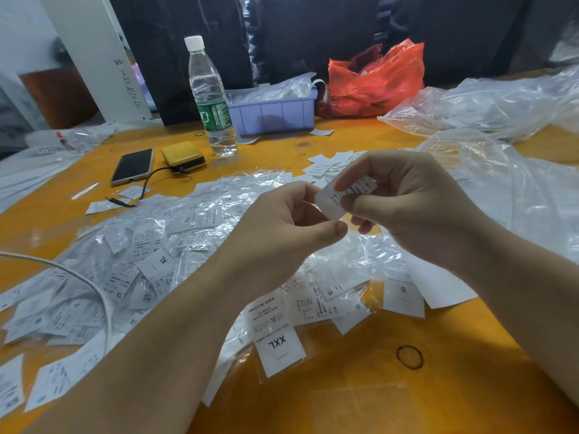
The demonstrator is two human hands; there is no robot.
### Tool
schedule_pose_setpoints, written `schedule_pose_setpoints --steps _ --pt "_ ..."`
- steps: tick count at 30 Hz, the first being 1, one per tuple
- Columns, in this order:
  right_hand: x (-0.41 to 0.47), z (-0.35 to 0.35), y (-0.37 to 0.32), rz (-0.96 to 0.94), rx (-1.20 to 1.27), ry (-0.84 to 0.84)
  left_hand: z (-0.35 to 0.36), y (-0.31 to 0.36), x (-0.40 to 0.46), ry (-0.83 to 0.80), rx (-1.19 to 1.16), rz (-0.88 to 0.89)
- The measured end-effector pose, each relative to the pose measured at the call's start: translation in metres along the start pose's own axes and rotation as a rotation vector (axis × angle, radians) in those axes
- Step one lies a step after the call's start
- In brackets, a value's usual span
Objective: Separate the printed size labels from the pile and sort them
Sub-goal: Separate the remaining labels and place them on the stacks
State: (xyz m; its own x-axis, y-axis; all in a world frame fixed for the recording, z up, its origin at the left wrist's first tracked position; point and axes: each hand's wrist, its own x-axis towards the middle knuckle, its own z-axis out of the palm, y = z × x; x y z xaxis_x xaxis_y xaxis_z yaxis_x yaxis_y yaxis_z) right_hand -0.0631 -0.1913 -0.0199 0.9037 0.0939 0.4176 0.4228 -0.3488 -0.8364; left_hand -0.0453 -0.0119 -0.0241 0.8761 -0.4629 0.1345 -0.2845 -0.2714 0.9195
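We hold both hands raised above the orange tabletop [360, 386], close together over the pile of labels [131, 264]; our right hand [410, 198] pinches a small white printed label [338, 198] between thumb and curled fingers, its print too fine for us to read; our left hand [282, 227] sits just beside it with fingers curled inward and the thumb stretched toward the label's lower edge, and we cannot tell whether it truly grips the label or only touches it. Beneath our forearms the pile spreads wide across the tabletop, many labels sealed in small clear bags; near us lies an XXL label [279, 349] in its sleeve, to its right an S label [403, 297], and farther left an XL label [158, 264]; a smaller cluster of loose labels [326, 166] rests beyond our hands. A white cable [94, 286] curves over the left part of the pile; a dark rubber band [409, 357] lies alone on bare wood near the right forearm. At the far side stand a water bottle [211, 98], a lilac plastic bin [275, 112] and a red plastic bag [376, 79]; a phone [133, 166] and a yellow box [183, 158] lie to the left of the bottle; crumpled clear plastic bags [495, 101] heap at the right.
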Motion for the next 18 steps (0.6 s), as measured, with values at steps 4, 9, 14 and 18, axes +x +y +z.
schedule_pose_setpoints --steps 4,9,14,18 --pt "-0.0009 0.0001 -0.0017 0.005 0.015 -0.005 -0.0005 0.0001 0.0002 0.038 0.012 0.016" --pt "0.0 -0.0008 -0.0028 0.043 0.092 0.005 -0.0004 0.0 -0.0002 0.065 0.025 0.036" --pt "0.0001 -0.0019 -0.004 0.089 0.157 -0.01 -0.0016 -0.0001 -0.0004 0.091 0.034 0.037" --pt "0.0011 -0.0027 -0.0052 0.122 0.136 -0.026 -0.0028 0.001 -0.0002 0.126 0.043 0.046"
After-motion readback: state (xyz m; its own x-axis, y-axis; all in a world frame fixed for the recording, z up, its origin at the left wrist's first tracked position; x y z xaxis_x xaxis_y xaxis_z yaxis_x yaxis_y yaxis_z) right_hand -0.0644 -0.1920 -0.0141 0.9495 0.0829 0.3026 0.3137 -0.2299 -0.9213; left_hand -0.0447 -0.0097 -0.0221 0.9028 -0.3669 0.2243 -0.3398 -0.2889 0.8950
